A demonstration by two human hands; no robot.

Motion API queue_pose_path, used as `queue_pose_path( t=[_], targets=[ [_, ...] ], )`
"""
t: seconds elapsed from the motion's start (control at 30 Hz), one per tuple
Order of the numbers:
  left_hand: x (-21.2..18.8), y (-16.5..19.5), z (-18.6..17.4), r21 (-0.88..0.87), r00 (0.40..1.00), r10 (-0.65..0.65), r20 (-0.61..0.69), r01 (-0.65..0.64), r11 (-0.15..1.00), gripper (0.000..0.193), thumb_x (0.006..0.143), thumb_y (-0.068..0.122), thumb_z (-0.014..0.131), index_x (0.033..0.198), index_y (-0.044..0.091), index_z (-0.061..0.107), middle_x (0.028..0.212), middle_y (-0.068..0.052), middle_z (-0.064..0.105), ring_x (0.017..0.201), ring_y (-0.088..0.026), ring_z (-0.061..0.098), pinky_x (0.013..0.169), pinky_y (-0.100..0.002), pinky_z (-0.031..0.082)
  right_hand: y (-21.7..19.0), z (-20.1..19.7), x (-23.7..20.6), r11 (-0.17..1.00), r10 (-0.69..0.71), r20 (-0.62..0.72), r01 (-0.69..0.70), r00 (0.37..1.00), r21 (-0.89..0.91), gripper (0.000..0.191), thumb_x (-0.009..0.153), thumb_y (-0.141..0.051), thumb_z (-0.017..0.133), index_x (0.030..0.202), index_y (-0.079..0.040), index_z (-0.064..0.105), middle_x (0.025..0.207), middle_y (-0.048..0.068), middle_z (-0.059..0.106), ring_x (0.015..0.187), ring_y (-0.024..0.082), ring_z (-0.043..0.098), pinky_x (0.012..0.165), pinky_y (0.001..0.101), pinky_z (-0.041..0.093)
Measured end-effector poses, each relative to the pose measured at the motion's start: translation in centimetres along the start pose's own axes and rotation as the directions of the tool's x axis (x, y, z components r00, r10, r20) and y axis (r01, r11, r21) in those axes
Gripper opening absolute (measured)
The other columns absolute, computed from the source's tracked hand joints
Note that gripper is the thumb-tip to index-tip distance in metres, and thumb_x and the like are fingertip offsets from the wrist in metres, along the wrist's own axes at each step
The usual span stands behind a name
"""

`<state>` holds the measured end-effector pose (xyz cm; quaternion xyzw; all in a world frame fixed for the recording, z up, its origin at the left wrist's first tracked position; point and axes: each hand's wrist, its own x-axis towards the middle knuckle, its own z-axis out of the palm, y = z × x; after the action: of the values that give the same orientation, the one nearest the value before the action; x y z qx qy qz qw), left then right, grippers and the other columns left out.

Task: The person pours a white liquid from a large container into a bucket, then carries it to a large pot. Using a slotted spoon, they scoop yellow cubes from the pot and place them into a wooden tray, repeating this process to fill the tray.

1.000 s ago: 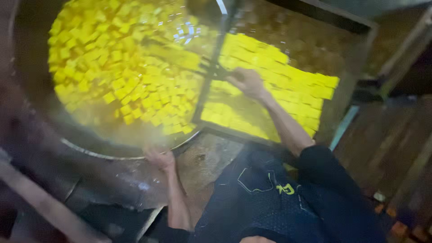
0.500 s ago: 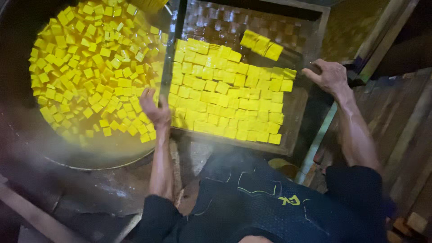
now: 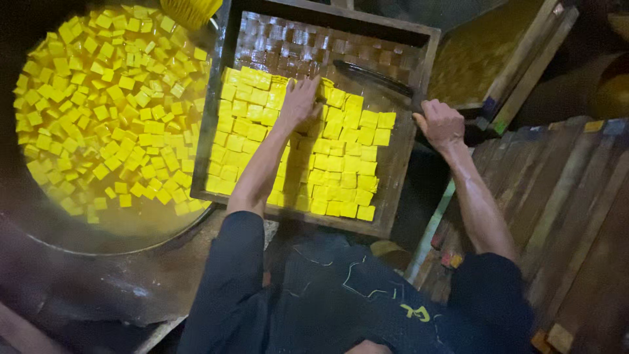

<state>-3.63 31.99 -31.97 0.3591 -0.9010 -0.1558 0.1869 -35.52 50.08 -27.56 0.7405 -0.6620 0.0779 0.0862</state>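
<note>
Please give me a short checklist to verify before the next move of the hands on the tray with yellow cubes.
1. Left hand rests on the yellow cubes: ok.
2. Right hand holds the edge of the wooden tray: ok.
3. Far part of tray bare of cubes: ok.
4. Dark tool lies apart from both hands: ok.
5. Round vat beside tray, already full of cubes: ok.
6. Cubes firm enough to push: cannot tell.
</note>
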Motion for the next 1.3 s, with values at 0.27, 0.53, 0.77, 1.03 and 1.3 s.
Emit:
queue_pose_path(
  t=[0.27,0.53,0.77,1.03,1.3],
  targets=[
    [-1.4,2.0,-1.2,0.118,0.927,-0.278,-0.250,0.314,0.942,0.055,0.086,0.028,0.077,0.133,0.009,0.055,0.130,-0.015,0.057,0.131,-0.036,0.046,0.117,-0.065,0.023,-1.1,-1.6,1.0,0.986,-0.168,0.029,0.169,0.985,-0.019,0.029,0.098,-0.035,0.075,0.106,-0.009,0.064,0.091,0.007,0.062,0.082,0.025,0.067,0.069,0.0363,0.054],
    [-5.2,0.1,-1.1,-0.115,0.979,-0.111,-0.171,0.092,0.989,0.067,0.098,0.030,0.071,0.152,0.002,0.042,0.154,-0.023,0.046,0.146,-0.039,0.040,0.122,-0.062,0.021,-2.6,-3.2,0.1,0.997,-0.075,0.021,0.076,0.997,-0.027,0.033,0.101,-0.036,0.074,0.114,-0.007,0.067,0.097,0.009,0.066,0.084,0.027,0.069,0.069,0.0363,0.055],
    [-18.4,-5.4,-6.1,-0.195,0.842,-0.404,-0.357,0.356,0.914,0.060,0.096,0.026,0.070,0.147,0.003,0.049,0.147,-0.020,0.054,0.138,-0.038,0.049,0.118,-0.057,0.033,-16.4,0.1,4.8,0.732,0.405,-0.026,-0.307,0.914,0.608,0.024,0.106,-0.026,0.066,0.113,-0.003,0.067,0.089,0.010,0.070,0.076,0.022,0.069,0.067,0.0368,0.057],
    [-44.4,-15.9,-13.6,-0.222,0.275,-0.798,-0.536,0.866,0.448,0.054,0.093,0.024,0.070,0.138,0.002,0.054,0.141,-0.020,0.056,0.133,-0.040,0.049,0.113,-0.050,0.040,-51.4,3.0,16.1,0.103,-0.085,0.362,-0.353,0.928,0.930,0.021,0.104,-0.021,0.064,0.104,0.000,0.064,0.071,0.002,0.059,0.060,0.009,0.055,0.055,0.0262,0.047],
    [-51.9,-17.9,-15.4,-0.104,0.263,-0.892,-0.368,0.941,0.321,0.065,0.097,0.043,0.064,0.143,-0.002,0.051,0.154,-0.024,0.045,0.148,-0.039,0.034,0.121,-0.054,0.025,-73.2,7.6,17.3,0.776,-0.356,0.722,-0.244,0.593,0.582,0.056,0.101,-0.054,0.057,0.094,0.000,0.072,0.083,0.020,0.073,0.075,0.032,0.071,0.067,0.0444,0.052]
  ],
)
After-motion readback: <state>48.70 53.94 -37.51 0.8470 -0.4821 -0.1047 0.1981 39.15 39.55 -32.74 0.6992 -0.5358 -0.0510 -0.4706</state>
